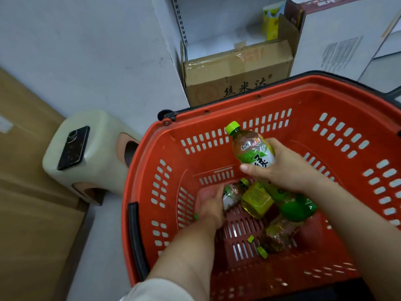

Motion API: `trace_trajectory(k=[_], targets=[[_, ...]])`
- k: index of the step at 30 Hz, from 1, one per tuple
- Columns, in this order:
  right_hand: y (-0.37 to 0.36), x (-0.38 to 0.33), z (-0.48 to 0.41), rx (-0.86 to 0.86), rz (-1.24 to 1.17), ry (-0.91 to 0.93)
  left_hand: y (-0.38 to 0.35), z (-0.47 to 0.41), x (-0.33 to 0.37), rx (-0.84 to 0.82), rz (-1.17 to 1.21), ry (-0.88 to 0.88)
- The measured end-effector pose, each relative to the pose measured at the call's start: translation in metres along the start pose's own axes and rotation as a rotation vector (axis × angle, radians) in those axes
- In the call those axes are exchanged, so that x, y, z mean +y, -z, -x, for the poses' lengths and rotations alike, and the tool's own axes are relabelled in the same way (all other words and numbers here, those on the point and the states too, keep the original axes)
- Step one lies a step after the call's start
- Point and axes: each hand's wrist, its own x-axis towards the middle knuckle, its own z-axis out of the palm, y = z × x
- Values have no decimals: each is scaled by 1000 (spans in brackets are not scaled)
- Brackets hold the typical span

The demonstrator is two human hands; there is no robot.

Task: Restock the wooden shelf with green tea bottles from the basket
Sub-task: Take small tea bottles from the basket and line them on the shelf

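A red plastic basket [338,118] fills the lower right of the head view. My right hand [282,168] grips a green tea bottle [249,146] with a green cap, lifted above the basket floor and tilted up to the left. My left hand [209,203] reaches down into the basket and curls round a second bottle [233,193] lying there. Several more green tea bottles [280,231] lie on the basket floor, partly hidden under my right wrist. No wooden shelf is in view.
A pale plastic stool [104,135] stands left of the basket with a black phone [73,147] lying on it. A cardboard box [236,70] sits behind the basket under white metal shelving [180,22]. Brown cardboard [28,192] lies at far left.
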Motion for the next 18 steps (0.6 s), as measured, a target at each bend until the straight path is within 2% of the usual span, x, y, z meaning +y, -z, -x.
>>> trace_trajectory(k=[4, 6, 8, 11, 18], targets=[[1, 0, -1, 4, -15, -28, 15, -4, 0, 26, 0, -66], [0, -1, -1, 7, -22, -36, 31, 0, 4, -46, 29, -93], [-1, -4, -1, -1, -31, -24, 54, 6, 9, -114, 72, -34], [-3, -12, 0, -35, -69, -17, 92, 25, 24, -110, 266, 79], [-4, -36, 22, 16, -248, 54, 146, 114, 28, -63, 677, 107]])
